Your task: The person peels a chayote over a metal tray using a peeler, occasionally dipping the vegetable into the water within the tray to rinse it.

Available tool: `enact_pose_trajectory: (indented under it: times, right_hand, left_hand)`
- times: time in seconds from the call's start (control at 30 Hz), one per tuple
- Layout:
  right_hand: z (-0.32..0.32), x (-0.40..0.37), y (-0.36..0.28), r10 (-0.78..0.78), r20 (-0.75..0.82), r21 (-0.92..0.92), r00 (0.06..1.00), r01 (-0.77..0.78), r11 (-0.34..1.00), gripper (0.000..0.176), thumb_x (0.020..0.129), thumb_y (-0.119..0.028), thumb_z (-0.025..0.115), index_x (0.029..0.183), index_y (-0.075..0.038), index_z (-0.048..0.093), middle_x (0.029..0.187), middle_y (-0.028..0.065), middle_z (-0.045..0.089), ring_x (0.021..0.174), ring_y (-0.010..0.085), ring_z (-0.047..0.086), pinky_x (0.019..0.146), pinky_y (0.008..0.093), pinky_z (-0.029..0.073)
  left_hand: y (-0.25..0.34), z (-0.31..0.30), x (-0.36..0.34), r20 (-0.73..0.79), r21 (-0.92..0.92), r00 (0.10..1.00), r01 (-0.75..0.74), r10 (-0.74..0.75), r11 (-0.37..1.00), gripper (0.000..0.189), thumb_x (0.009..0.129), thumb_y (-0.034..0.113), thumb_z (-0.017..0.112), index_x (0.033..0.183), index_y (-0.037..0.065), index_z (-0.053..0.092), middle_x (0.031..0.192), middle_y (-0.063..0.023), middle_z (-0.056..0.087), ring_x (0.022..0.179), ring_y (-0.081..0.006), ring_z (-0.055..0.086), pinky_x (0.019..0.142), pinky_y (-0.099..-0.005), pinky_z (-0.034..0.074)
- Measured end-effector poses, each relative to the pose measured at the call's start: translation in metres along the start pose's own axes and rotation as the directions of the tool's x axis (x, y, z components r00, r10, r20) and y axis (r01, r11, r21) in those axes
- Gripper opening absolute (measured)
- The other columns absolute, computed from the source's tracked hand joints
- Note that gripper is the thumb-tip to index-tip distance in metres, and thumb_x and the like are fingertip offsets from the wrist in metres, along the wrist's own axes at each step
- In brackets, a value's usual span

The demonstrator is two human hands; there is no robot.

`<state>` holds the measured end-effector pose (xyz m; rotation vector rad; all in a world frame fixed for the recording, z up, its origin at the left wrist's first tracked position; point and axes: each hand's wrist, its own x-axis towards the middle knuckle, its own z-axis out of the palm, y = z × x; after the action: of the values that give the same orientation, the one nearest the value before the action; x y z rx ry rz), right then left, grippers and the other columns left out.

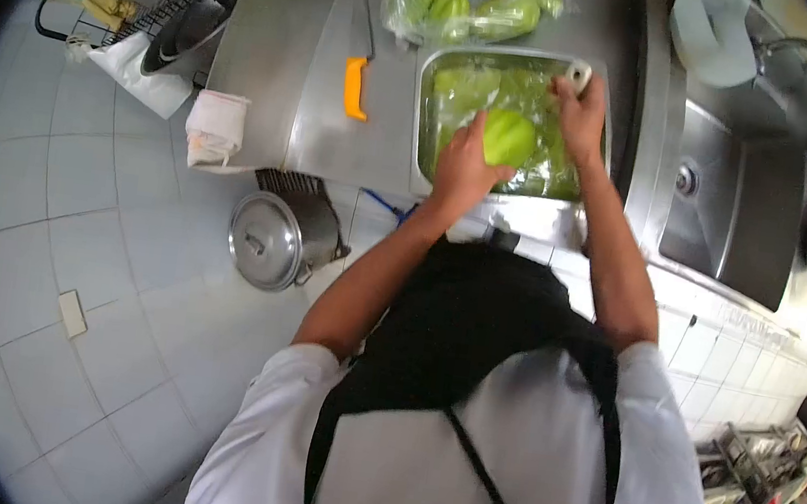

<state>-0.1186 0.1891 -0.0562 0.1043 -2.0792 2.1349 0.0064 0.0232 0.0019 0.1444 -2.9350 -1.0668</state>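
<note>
My left hand (468, 164) is wrapped round a pale green chayote (510, 138), held over a steel pan (421, 123). Clear plastic and green pieces (515, 82) fill the pan, with light glinting off the plastic. Closed round a small tool with a whitish handle (579, 73), my right hand (580, 118) is at the pan's right side; the working end of the tool is hidden. A knife with an orange handle (355, 88) lies on the steel counter left of the pan.
Behind the pan, more chayotes (450, 14) sit in a clear plastic bag. A folded cloth (217, 128) hangs at the counter's left corner. The sink (761, 210) is to the right. A lidded pot (266, 239) stands below on the tiled floor, left of me.
</note>
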Motion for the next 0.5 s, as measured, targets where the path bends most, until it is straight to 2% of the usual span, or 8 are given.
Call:
enact_pose_trajectory:
  times: [0.1, 0.13, 0.17, 0.23, 0.3, 0.37, 0.4, 0.5]
  right_hand:
    - [-0.002, 0.01, -0.003, 0.136, -0.041, 0.036, 0.99, -0.134, 0.99, 0.02, 0.093, -0.005, 0.06, 0.11, 0.0, 0.051, 0.093, 0.0088, 0.063, 0.078, 0.016, 0.066, 0.068, 0.0288, 0.054]
    - [-0.001, 0.009, -0.018, 0.177, -0.08, 0.155, 0.981, -0.163, 0.974, 0.015, 0.094, -0.004, 0.059, 0.105, -0.001, 0.049, 0.09, 0.009, 0.062, 0.076, 0.0174, 0.066, 0.062, 0.03, 0.054]
    - [0.0, 0.007, -0.029, 0.191, -0.044, 0.181, 0.981, -0.18, 0.967, 0.015, 0.094, -0.005, 0.059, 0.105, -0.001, 0.049, 0.09, 0.0092, 0.062, 0.075, 0.0178, 0.066, 0.062, 0.0305, 0.054]
    - [0.003, 0.006, -0.052, 0.208, 0.02, 0.233, 0.978, -0.207, 0.95, 0.015, 0.094, -0.006, 0.059, 0.104, -0.001, 0.049, 0.089, 0.0096, 0.062, 0.074, 0.0186, 0.066, 0.061, 0.0316, 0.055]
    - [0.011, -0.001, -0.065, 0.358, 0.085, 0.366, 0.93, -0.363, 0.857, 0.013, 0.096, -0.008, 0.058, 0.104, -0.001, 0.049, 0.088, 0.0099, 0.061, 0.073, 0.0205, 0.065, 0.062, 0.0336, 0.056]
    - [0.019, -0.006, -0.059, 0.466, 0.165, 0.503, 0.87, -0.48, 0.719, 0.012, 0.097, -0.008, 0.056, 0.103, -0.001, 0.049, 0.086, 0.0099, 0.059, 0.071, 0.0215, 0.064, 0.062, 0.0349, 0.057]
    - [0.022, -0.01, -0.062, 0.477, 0.166, 0.497, 0.863, -0.491, 0.715, 0.009, 0.097, -0.007, 0.054, 0.103, -0.002, 0.049, 0.085, 0.0102, 0.058, 0.071, 0.0227, 0.063, 0.064, 0.0365, 0.057]
    - [0.023, -0.018, -0.055, 0.539, 0.22, 0.535, 0.813, -0.563, 0.63, 0.008, 0.098, -0.007, 0.052, 0.102, -0.001, 0.049, 0.086, 0.0109, 0.058, 0.073, 0.0232, 0.063, 0.067, 0.0372, 0.057]
  left_hand:
    - [0.001, -0.001, 0.006, 0.013, 0.002, 1.0, 0.013, -0.013, 1.0, 0.096, 0.058, 0.025, 0.091, 0.136, -0.003, 0.042, 0.114, -0.0263, 0.061, 0.106, -0.0412, 0.061, 0.088, -0.0455, 0.05]
    - [0.006, -0.003, 0.005, 0.052, 0.002, 0.997, 0.053, -0.053, 0.999, 0.095, 0.057, 0.026, 0.091, 0.135, -0.003, 0.044, 0.115, -0.0258, 0.062, 0.108, -0.0404, 0.061, 0.09, -0.0448, 0.05]
    - [0.009, -0.005, 0.004, 0.089, 0.003, 0.991, 0.095, -0.095, 0.995, 0.095, 0.057, 0.028, 0.091, 0.134, -0.003, 0.046, 0.116, -0.0253, 0.062, 0.11, -0.0395, 0.06, 0.093, -0.044, 0.049]
    - [0.013, -0.003, 0.005, 0.064, 0.054, 0.995, 0.078, -0.081, 0.995, 0.094, 0.056, 0.028, 0.092, 0.13, -0.008, 0.047, 0.114, -0.0261, 0.063, 0.108, -0.0398, 0.061, 0.092, -0.0436, 0.049]
    - [0.02, -0.003, 0.01, 0.071, 0.085, 0.995, 0.066, -0.072, 0.994, 0.093, 0.056, 0.028, 0.092, 0.129, -0.009, 0.047, 0.111, -0.0269, 0.063, 0.106, -0.0402, 0.062, 0.091, -0.0441, 0.05]
    - [0.028, -0.005, 0.015, 0.092, 0.116, 0.993, 0.06, -0.071, 0.991, 0.085, 0.058, 0.025, 0.091, 0.123, -0.009, 0.048, 0.106, -0.0273, 0.064, 0.1, -0.041, 0.064, 0.086, -0.0446, 0.052]
    - [0.031, -0.006, 0.016, 0.102, 0.132, 0.992, 0.06, -0.074, 0.989, 0.081, 0.06, 0.023, 0.09, 0.121, -0.01, 0.049, 0.104, -0.0275, 0.064, 0.096, -0.0413, 0.065, 0.083, -0.0449, 0.053]
    - [0.031, -0.004, 0.02, 0.125, 0.135, 0.985, 0.104, -0.121, 0.985, 0.081, 0.057, 0.029, 0.092, 0.116, -0.009, 0.052, 0.103, -0.0277, 0.066, 0.099, -0.0421, 0.064, 0.088, -0.0468, 0.05]
